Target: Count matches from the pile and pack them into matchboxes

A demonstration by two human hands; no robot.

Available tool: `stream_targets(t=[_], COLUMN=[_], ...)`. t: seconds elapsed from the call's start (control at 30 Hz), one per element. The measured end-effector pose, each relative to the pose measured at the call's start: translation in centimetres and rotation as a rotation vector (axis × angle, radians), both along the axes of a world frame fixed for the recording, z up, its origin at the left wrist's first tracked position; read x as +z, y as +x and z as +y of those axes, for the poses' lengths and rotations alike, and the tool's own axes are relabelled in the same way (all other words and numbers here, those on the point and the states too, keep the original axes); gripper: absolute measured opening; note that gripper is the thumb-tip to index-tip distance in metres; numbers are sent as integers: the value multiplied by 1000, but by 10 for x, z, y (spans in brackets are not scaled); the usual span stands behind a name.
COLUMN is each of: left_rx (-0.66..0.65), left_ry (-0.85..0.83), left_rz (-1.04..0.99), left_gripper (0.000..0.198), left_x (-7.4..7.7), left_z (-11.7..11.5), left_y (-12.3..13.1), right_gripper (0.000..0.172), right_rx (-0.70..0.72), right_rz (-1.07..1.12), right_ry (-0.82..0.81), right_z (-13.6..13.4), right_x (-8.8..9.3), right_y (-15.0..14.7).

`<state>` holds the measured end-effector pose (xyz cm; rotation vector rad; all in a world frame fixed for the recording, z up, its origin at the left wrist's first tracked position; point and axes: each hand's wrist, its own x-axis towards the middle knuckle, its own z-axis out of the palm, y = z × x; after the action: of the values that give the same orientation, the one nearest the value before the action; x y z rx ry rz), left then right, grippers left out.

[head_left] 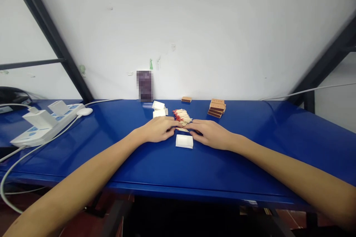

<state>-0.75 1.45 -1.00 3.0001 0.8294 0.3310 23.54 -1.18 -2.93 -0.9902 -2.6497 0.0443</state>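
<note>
Nothing legible: the faint print on the matchbox stack (217, 107), far and right, is too small.

Blue counter (278, 137), glossy, w/ soft light reflections on top. White wall (194, 26) directly behind counter, lit fairly evenly, w/ pale scuffs & 2 small green marks (151, 64) above counter's back edge. 2 dark frame posts (47, 26), 1 nr each end of counter, slanting in view. Under counter: reddish tiled floor (290, 222), partly in shadow.
</note>
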Motion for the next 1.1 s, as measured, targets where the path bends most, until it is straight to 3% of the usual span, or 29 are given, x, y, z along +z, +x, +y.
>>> stream_targets(t=[0.47,1.1], left_rx=[-3,53], left_ry=[8,68], left_rz=[-26,40], left_gripper=[39,35], left_x=[-7,2], left_z=[5,0], left_y=[-1,0], right_gripper=[35,30], right_rx=[21,-26], right_rz=[19,51], right_ry=[40,25], right_z=[1,0], right_x=[-1,-1], right_y=[1,1])
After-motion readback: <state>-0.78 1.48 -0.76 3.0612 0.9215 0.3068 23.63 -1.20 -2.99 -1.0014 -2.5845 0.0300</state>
